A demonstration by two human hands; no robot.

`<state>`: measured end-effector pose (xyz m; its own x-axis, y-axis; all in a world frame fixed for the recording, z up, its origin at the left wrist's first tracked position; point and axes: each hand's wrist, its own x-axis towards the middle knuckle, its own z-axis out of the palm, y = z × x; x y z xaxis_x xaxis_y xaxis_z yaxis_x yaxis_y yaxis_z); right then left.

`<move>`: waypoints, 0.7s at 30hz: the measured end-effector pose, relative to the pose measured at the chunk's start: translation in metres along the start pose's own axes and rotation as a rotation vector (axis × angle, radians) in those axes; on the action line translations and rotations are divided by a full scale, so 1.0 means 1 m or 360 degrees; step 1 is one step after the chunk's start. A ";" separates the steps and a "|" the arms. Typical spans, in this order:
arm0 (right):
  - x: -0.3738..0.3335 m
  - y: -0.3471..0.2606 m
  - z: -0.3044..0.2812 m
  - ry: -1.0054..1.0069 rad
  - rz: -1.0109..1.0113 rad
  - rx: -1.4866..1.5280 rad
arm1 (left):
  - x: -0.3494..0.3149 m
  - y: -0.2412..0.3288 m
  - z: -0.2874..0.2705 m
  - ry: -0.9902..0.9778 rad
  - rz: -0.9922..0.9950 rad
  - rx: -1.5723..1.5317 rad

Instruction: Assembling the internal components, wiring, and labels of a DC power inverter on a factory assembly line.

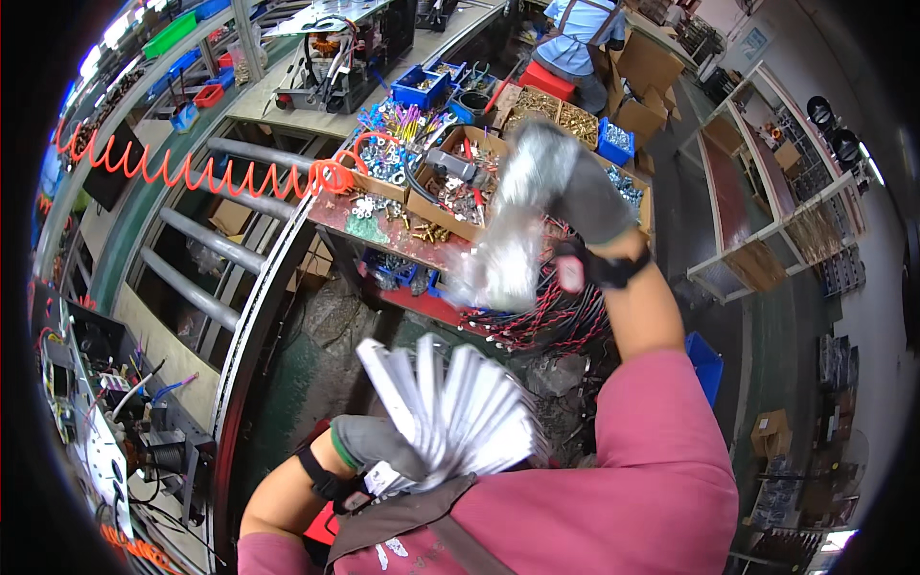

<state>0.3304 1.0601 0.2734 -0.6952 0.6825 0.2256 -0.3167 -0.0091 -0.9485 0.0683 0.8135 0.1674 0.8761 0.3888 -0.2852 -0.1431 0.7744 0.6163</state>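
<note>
My left hand, in a grey glove, is closed round one end of a bundle of long, flat white strips. They spread out like a fan in front of my apron; whether they are paper or metal I cannot tell. My right hand, also gloved and blurred by motion, is raised over the front of the parts bench. A crumpled clear plastic bag hangs from it, smeared too, its contents unclear. Behind the bag lies a heap of red and black wires.
The bench holds a cardboard box of tools, a carton of brass-coloured parts and blue bins. An orange coiled hose crosses the roller conveyor on the left. Another person sits at the far end. A white-framed rack stands right.
</note>
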 end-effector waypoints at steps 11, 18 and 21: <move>-0.198 0.141 0.100 -0.0086 0.0878 -0.0236 | 0.000 -0.006 -0.012 0.0563 0.0648 -0.0710; -0.135 0.168 0.109 0.0489 0.0624 0.1378 | 0.076 0.066 -0.019 0.0499 0.0376 0.1050; -0.120 0.142 0.073 0.0516 0.0547 0.1132 | 0.109 0.104 -0.012 0.0307 0.0720 0.1259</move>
<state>0.3216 0.9237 0.1284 -0.6420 0.7324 -0.2268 -0.5274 -0.6366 -0.5627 0.1437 0.9425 0.1911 0.7119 0.7016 0.0309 -0.0349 -0.0087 0.9994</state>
